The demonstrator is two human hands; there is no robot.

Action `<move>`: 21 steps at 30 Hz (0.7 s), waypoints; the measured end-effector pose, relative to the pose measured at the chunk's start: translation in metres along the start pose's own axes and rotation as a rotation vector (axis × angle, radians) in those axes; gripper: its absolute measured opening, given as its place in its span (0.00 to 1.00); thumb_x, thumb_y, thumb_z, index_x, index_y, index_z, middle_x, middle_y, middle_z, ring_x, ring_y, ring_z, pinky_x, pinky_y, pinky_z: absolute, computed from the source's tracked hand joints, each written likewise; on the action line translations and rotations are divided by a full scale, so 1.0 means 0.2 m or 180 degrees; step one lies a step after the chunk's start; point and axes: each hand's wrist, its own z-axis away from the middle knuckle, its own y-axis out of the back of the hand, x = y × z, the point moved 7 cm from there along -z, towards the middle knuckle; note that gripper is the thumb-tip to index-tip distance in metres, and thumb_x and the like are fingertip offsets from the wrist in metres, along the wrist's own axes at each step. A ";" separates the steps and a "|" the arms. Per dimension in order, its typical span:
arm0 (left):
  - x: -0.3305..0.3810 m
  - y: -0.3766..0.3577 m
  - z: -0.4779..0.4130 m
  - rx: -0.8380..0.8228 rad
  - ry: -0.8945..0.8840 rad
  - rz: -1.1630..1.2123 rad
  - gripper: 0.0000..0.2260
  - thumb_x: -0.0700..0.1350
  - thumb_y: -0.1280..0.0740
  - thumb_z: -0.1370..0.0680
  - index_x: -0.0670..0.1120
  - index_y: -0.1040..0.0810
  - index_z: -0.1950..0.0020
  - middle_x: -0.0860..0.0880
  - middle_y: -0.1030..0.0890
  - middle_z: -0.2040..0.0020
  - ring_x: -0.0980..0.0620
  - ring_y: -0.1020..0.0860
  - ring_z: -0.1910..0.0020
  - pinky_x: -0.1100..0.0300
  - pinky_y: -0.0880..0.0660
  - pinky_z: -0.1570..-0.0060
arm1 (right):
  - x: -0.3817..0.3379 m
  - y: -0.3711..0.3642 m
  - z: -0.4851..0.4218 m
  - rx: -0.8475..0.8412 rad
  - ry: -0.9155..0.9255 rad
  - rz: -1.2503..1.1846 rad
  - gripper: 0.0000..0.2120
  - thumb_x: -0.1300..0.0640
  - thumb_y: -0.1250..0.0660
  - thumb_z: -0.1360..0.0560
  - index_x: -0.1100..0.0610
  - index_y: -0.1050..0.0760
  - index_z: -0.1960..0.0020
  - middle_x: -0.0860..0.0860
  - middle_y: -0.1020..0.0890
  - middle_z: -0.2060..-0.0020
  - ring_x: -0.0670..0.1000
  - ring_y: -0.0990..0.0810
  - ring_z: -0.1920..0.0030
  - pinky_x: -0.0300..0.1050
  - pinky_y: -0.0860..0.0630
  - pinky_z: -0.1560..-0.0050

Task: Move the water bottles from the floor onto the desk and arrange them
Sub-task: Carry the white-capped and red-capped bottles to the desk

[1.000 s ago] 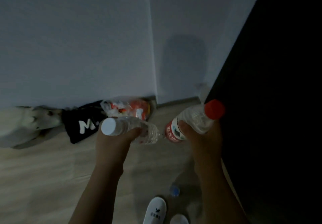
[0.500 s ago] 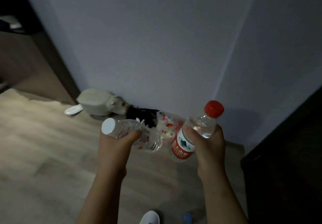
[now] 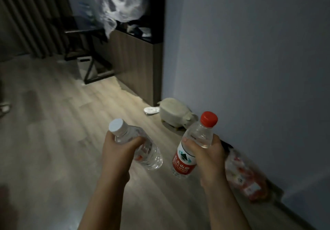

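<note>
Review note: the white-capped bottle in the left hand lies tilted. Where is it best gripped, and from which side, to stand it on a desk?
Probably round the straight mid-body, from the side. The left hand grips the white-capped bottle just below its cap, with the base tilted away; a lower wrap on the round wall would steady it and leave the base clear.

Label on the red-capped bottle: red band with white Chinese characters, 农夫山泉, first character partly hidden. Beneath them, small Latin capitals ending "SPRING". White-capped bottle: faint print, too blurred to read.
</note>
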 end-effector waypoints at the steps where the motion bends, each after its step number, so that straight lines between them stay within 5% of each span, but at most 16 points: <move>1: 0.03 0.09 -0.08 0.0076 -0.0020 -0.0003 0.19 0.38 0.25 0.41 0.49 0.25 0.53 0.46 0.18 0.56 0.45 0.19 0.55 0.52 0.24 0.58 | 0.00 -0.15 -0.02 -0.0095 0.0005 -0.0002 0.23 0.58 0.22 0.40 0.52 0.23 0.47 0.48 0.16 0.54 0.50 0.17 0.52 0.55 0.22 0.43; 8: 0.17 0.71 -0.55 0.0588 -0.0041 -0.0169 0.30 0.48 0.26 0.50 0.46 0.23 0.48 0.45 0.17 0.54 0.43 0.18 0.53 0.44 0.22 0.51 | 0.04 -1.02 -0.06 -0.0620 -0.0077 -0.0048 0.22 0.57 0.22 0.40 0.50 0.23 0.47 0.48 0.16 0.54 0.50 0.17 0.52 0.50 0.21 0.48; 12: 0.23 0.96 -0.75 0.0870 -0.0052 -0.0197 0.29 0.50 0.27 0.49 0.47 0.23 0.48 0.45 0.17 0.53 0.44 0.18 0.52 0.41 0.21 0.48 | 0.05 -1.40 -0.09 -0.0989 -0.0113 0.0024 0.23 0.58 0.23 0.38 0.51 0.24 0.45 0.46 0.17 0.53 0.48 0.18 0.52 0.44 0.23 0.54; 21: 0.29 1.19 -1.29 0.1358 -0.0031 -0.0061 0.26 0.47 0.25 0.50 0.52 0.24 0.53 0.47 0.17 0.54 0.45 0.19 0.52 0.41 0.22 0.47 | 0.05 -2.06 -0.41 -0.1529 -0.0118 0.0135 0.20 0.58 0.24 0.36 0.51 0.24 0.46 0.48 0.17 0.52 0.51 0.19 0.51 0.50 0.22 0.48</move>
